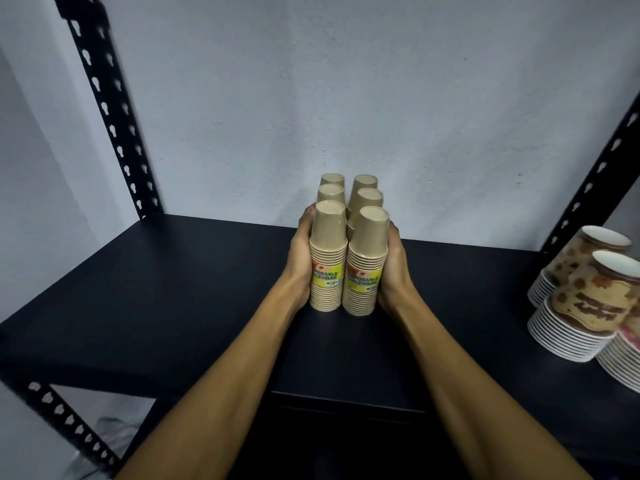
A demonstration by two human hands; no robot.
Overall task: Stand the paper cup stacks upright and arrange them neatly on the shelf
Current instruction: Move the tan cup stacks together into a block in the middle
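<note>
Brown paper fills both palms: the left hand (300, 261) lies flat against the outer side of the front left stack (328, 258), fingers fairly straight and reaching toward the stacks behind, while the right hand (394, 263) does the same on the outer side of the front right stack (366, 263). Neither hand curls round a stack; both seem to press inward and squeeze the group together. Behind the front pair stand four more brown stacks (349, 192), two in each column, so six in all sit upright, bases up, in two close rows running back toward the pale wall (346, 98). The front two carry yellow labels (363, 279) facing the camera. The whole group rests near the middle of the dark shelf (173, 289), toward its back edge. From this, the standing-up part of the job looks finished for these six, and the present step looks like the last tidying, closing gaps and squaring the rows. At the right edge of the shelf sit patterned cup stacks (585, 299) that lean rather than stand straight; whether they belong to the job is unclear, but if so they are what remains. Black slotted posts (104, 98) frame the shelf.
</note>
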